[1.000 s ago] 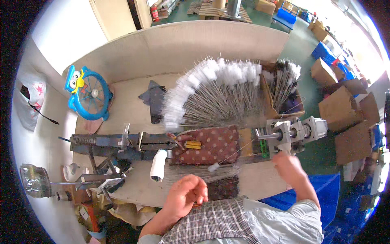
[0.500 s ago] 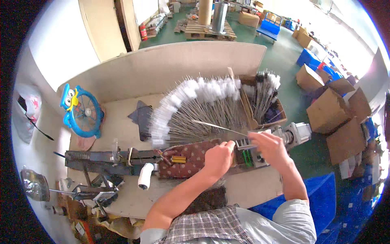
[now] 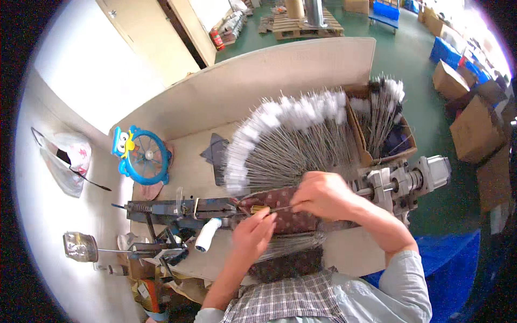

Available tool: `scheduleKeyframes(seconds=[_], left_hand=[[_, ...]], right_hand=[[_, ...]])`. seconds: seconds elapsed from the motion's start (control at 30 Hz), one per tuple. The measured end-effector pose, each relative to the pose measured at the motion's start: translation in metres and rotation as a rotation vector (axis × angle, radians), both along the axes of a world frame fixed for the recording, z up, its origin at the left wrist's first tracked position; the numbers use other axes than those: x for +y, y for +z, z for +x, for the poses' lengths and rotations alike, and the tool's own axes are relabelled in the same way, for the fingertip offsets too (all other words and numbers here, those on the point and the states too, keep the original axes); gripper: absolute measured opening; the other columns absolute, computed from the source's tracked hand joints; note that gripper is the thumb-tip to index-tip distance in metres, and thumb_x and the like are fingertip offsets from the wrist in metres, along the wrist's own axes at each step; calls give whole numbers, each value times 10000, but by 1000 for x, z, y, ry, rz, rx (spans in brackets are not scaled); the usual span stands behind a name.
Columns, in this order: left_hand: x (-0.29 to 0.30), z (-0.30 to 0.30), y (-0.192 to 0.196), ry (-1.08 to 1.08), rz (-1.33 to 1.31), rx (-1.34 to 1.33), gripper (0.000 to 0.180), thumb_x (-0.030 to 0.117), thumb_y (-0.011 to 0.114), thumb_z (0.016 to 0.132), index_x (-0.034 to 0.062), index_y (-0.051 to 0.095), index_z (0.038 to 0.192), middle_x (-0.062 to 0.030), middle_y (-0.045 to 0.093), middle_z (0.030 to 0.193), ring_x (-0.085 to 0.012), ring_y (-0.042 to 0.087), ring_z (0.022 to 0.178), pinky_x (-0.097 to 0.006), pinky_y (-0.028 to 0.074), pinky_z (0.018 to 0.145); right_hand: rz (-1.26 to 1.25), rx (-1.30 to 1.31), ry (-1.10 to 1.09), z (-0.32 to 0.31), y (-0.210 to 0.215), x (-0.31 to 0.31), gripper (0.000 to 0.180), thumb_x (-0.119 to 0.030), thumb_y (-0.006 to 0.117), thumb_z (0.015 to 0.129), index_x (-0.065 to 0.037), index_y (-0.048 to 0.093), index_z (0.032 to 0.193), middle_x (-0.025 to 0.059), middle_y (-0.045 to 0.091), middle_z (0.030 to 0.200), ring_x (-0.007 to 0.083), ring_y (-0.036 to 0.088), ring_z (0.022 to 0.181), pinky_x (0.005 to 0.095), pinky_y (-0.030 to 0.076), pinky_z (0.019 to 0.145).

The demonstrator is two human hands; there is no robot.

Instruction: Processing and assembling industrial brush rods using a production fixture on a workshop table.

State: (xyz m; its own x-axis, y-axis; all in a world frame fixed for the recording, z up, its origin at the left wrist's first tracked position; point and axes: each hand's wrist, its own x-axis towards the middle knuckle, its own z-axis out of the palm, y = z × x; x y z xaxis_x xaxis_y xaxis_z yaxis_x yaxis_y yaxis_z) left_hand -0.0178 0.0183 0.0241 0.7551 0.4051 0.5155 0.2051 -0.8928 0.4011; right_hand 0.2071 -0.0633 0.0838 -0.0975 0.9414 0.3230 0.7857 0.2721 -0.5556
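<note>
A thin wire (image 3: 283,208) runs between my two hands above a brown polka-dot cloth (image 3: 296,219). My left hand (image 3: 256,232) pinches its left end, beside a small yellow block (image 3: 259,209) on the cloth. With fingertips closed on the wire's right part, my right hand (image 3: 326,196) is over the cloth's right side. Behind it fan out many wire-stemmed brushes (image 3: 293,121) with white bristle tips. More thin wires (image 3: 293,243) lie in a bundle near the table's front edge. Right of my hand stands a metal machine (image 3: 385,183) with a shaft and motor.
A cardboard box (image 3: 407,141) of dark and white brushes stands at the back right. To the left are a long dark metal fixture (image 3: 161,211), a white tube (image 3: 207,235) and a blue round fan (image 3: 145,156). A low panel (image 3: 269,70) borders the table's far side.
Both hands have moved left from the machine to above the polka-dot cloth. A long pale strip by the right hand no longer shows. The whole view has shifted.
</note>
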Motion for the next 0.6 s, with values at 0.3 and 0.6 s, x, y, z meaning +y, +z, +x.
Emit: scheduleKeyframes(seconds=[0.3,0.6], left_hand=[[-30,-67,-1,477,-1094,-172,198,93,600,831,-19,622,992,-102,652,881,-182,620,744,-259,484,675],[0,-71,-16,221,-1863,-927,492,478,411,910,10,554,959,-129,626,877,-232,603,697,-349,503,564]], right_hand=[[197,11,96,-80,-39,77,77,-196,633,708,-120,638,721,-4,579,671,208,543,721,331,477,623],[86,-97,-42,-104,-39,87,65,-183,636,690,-119,642,696,-9,580,679,203,549,751,342,479,638]])
